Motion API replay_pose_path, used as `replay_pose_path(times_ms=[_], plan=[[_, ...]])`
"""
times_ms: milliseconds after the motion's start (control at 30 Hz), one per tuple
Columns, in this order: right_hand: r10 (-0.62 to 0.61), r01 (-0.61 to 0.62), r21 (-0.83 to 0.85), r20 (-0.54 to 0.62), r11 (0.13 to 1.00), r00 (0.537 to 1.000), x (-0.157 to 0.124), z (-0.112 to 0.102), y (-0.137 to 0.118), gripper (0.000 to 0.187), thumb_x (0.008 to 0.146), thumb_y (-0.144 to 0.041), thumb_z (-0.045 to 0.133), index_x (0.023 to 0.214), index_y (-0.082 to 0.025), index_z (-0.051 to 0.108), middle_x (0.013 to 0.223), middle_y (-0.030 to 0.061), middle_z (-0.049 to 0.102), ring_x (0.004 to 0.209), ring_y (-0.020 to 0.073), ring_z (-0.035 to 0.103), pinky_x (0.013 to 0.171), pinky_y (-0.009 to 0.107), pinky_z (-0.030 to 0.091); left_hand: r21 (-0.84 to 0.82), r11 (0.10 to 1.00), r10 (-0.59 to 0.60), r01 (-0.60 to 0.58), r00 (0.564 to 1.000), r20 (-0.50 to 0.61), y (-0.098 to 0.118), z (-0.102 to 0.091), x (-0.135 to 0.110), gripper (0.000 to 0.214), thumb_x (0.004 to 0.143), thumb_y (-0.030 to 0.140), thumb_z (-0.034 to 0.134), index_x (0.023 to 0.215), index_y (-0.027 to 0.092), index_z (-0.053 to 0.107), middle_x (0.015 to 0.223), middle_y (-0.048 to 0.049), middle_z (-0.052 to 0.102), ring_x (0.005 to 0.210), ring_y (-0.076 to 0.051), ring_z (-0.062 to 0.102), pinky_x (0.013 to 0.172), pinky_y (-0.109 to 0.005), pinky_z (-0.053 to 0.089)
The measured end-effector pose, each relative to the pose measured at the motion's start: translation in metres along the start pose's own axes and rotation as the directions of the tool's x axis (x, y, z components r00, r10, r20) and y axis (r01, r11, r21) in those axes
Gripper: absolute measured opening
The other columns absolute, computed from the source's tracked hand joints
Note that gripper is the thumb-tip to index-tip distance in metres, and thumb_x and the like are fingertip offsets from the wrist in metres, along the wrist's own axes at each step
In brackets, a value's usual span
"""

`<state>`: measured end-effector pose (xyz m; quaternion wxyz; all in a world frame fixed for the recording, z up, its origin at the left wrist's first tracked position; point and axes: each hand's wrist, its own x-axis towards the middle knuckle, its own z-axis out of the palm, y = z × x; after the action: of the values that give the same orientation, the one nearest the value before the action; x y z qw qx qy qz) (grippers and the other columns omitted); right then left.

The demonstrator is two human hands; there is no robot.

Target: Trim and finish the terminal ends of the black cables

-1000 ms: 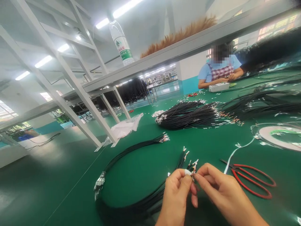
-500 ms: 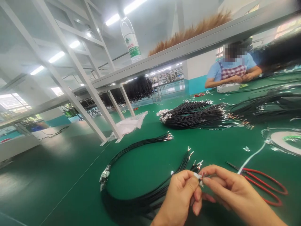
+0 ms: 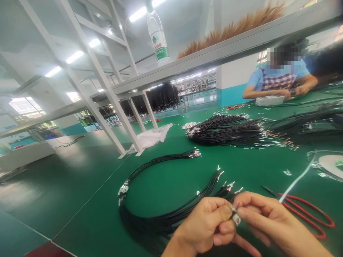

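Observation:
My left hand [image 3: 211, 223] is closed, thumb and fingers pinching a small cable end [image 3: 236, 218] with a whitish piece around it. My right hand [image 3: 268, 216] meets it fingertip to fingertip, pinching the thin wire tip; fine detail is blurred there. Just behind the hands lies a curved bundle of black cables [image 3: 150, 218] with stripped, pale ends, gathered by a silvery wrap [image 3: 123, 189]. Beside my right hand rest red-handled scissors [image 3: 308, 208], partly behind that hand. A white strip [image 3: 297, 182] runs from near the right hand towards a white roll [image 3: 331, 166].
A larger pile of black cables [image 3: 227, 130] lies farther back on the green table [image 3: 166, 178]. A co-worker [image 3: 281, 78] sits across, hands by a white box [image 3: 269, 101]. A shelf frame [image 3: 107, 89] stands left, carrying a water bottle [image 3: 158, 37]. Plastic bag [image 3: 151, 137] lies at its foot.
The whole view has shifted, so things sit farther right. My fingers have shifted slightly around the cable end, and the whitish piece now shows lower between them. The co-worker's hands have moved a little.

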<state>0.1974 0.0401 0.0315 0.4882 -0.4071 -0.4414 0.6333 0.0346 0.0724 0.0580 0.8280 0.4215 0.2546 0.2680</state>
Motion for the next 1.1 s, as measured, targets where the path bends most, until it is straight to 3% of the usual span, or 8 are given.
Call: replay_pose_path(times_ms=[167, 267, 333, 433, 600, 767, 933, 1100], plan=[[0.015, -0.017, 0.083, 0.029, 0.996, 0.999, 0.003, 0.003, -0.002, 0.034, 0.078, -0.054, 0.071, 0.079, -0.02, 0.067, 0.044, -0.011, 0.033, 0.044, 0.0068, 0.02, 0.044, 0.022, 0.018, -0.086, 0.996, -0.003, 0.007, 0.999, 0.045, -0.002, 0.001, 0.003, 0.031, 0.08, 0.041, 0.073, 0.074, 0.014, 0.059, 0.048, 0.0118, 0.039, 0.034, 0.001, 0.022, 0.066, -0.033, 0.056], [0.027, -0.019, 0.082, -0.098, 0.996, 0.995, 0.008, -0.002, -0.006, 0.038, 0.079, -0.058, 0.066, 0.08, -0.02, 0.062, 0.045, -0.0112, 0.035, 0.046, 0.0082, 0.021, 0.046, 0.023, 0.02, -0.029, 0.993, 0.114, -0.115, 0.993, -0.043, -0.006, 0.002, 0.01, 0.033, 0.076, 0.041, 0.076, 0.074, 0.015, 0.057, 0.047, 0.0091, 0.049, 0.034, 0.0, 0.031, 0.072, -0.035, 0.055], [-0.045, 0.018, -0.125, -0.216, 0.992, 0.975, 0.013, -0.009, -0.005, 0.04, 0.083, -0.06, 0.057, 0.079, -0.02, 0.059, 0.046, -0.0087, 0.042, 0.045, 0.01, 0.027, 0.046, 0.024, 0.023, 0.045, 0.982, 0.185, -0.181, 0.977, -0.108, -0.008, 0.003, 0.013, 0.031, 0.076, 0.039, 0.076, 0.076, 0.015, 0.056, 0.049, 0.0072, 0.054, 0.036, -0.002, 0.038, 0.075, -0.036, 0.053], [-0.22, 0.016, -0.513, -0.339, 0.858, 0.915, 0.021, -0.022, -0.002, 0.04, 0.081, -0.058, 0.052, 0.094, -0.021, 0.063, 0.056, -0.0015, 0.058, 0.047, 0.0176, 0.046, 0.049, 0.03, 0.035, 0.118, 0.972, 0.222, -0.204, 0.962, -0.161, -0.01, 0.003, 0.015, 0.027, 0.076, 0.033, 0.074, 0.08, 0.015, 0.055, 0.053, 0.006, 0.056, 0.041, -0.004, 0.043, 0.074, -0.033, 0.05], [-0.551, -0.048, -0.802, -0.451, 0.596, 0.702, 0.014, -0.044, -0.008, 0.051, 0.075, -0.05, 0.052, 0.115, -0.02, 0.06, 0.097, 0.013, 0.068, 0.089, 0.0337, 0.063, 0.079, 0.048, 0.045, 0.241, 0.951, 0.24, -0.196, 0.956, -0.171, -0.013, 0.001, 0.013, 0.033, 0.074, 0.022, 0.067, 0.1, 0.016, 0.048, 0.066, 0.0025, 0.065, 0.048, -0.008, 0.055, 0.06, -0.026, 0.042], [-0.204, -0.023, -0.526, -0.37, 0.85, 0.906, -0.016, -0.037, -0.011, 0.037, 0.077, -0.058, 0.062, 0.084, -0.022, 0.069, 0.066, 0.0026, 0.068, 0.059, 0.0215, 0.06, 0.058, 0.033, 0.048, 0.303, 0.93, 0.273, -0.208, 0.943, -0.191, -0.016, 0.005, 0.014, 0.034, 0.071, 0.017, 0.066, 0.096, 0.018, 0.044, 0.065, 0.0033, 0.066, 0.051, -0.009, 0.057, 0.062, -0.025, 0.042], [-0.115, 0.084, -0.098, -0.372, 0.992, 0.921, -0.019, -0.005, 0.023, 0.04, 0.066, -0.055, 0.076, 0.082, -0.018, 0.076, 0.056, 0.0003, 0.063, 0.045, 0.011, 0.048, 0.045, 0.023, 0.034, 0.311, 0.931, 0.238, -0.192, 0.965, -0.114, -0.02, 0.005, 0.013, 0.036, 0.071, 0.027, 0.073, 0.091, 0.019, 0.045, 0.064, 0.0027, 0.066, 0.052, -0.011, 0.058, 0.061, -0.026, 0.043], [-0.237, 0.183, -0.173, -0.375, 0.968, 0.896, -0.011, 0.005, 0.041, 0.04, 0.074, -0.059, 0.068, 0.076, -0.019, 0.072, 0.055, -0.0013, 0.06, 0.043, 0.01, 0.045, 0.043, 0.022, 0.03, 0.363, 0.909, 0.261, -0.203, 0.958, -0.117, -0.013, 0.006, 0.007, 0.038, 0.068, 0.031, 0.078, 0.089, 0.017, 0.05, 0.071, 0.0001, 0.064, 0.065, -0.013, 0.06, 0.07, -0.029, 0.046]])
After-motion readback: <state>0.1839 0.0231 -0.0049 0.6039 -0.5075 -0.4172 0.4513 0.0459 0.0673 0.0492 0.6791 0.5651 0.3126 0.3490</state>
